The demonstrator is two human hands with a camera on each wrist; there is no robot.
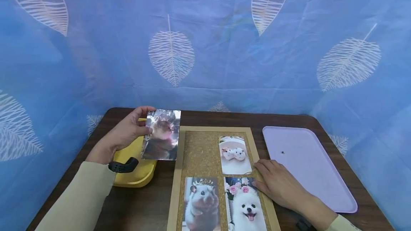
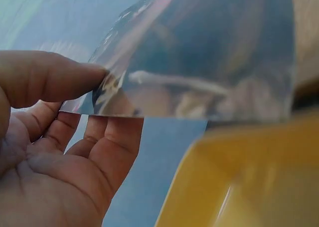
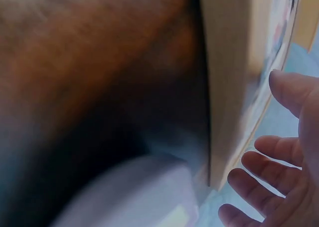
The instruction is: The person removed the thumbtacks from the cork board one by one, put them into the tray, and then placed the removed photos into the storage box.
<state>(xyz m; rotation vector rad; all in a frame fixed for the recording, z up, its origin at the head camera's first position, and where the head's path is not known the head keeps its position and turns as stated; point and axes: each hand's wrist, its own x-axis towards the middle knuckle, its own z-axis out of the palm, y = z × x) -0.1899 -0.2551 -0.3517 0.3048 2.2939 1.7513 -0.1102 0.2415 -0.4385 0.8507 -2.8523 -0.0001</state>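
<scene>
My left hand (image 1: 126, 133) pinches a glossy photo card (image 1: 164, 136) by its left edge, thumb on the near face. The card is raised over the gap between the yellow tray and the cork board (image 1: 200, 152); glare blurs its picture. In the left wrist view the thumb presses its corner and the other fingers sit behind. My right hand (image 1: 280, 184) lies at the board's right frame, fingers relaxed, thumb tip at the white dog photo (image 1: 247, 209). Other photos on the board show a crowned hamster (image 1: 202, 204) and two small spotted animals (image 1: 236, 159).
A yellow tray (image 1: 136, 180) stands left of the board, partly hidden by my left arm. On the right lies a lilac tray (image 1: 316, 174) with a tiny metallic piece (image 1: 283, 152) on it. A leaf-patterned blue cloth (image 1: 212, 63) hangs behind the dark wooden table (image 1: 141, 206).
</scene>
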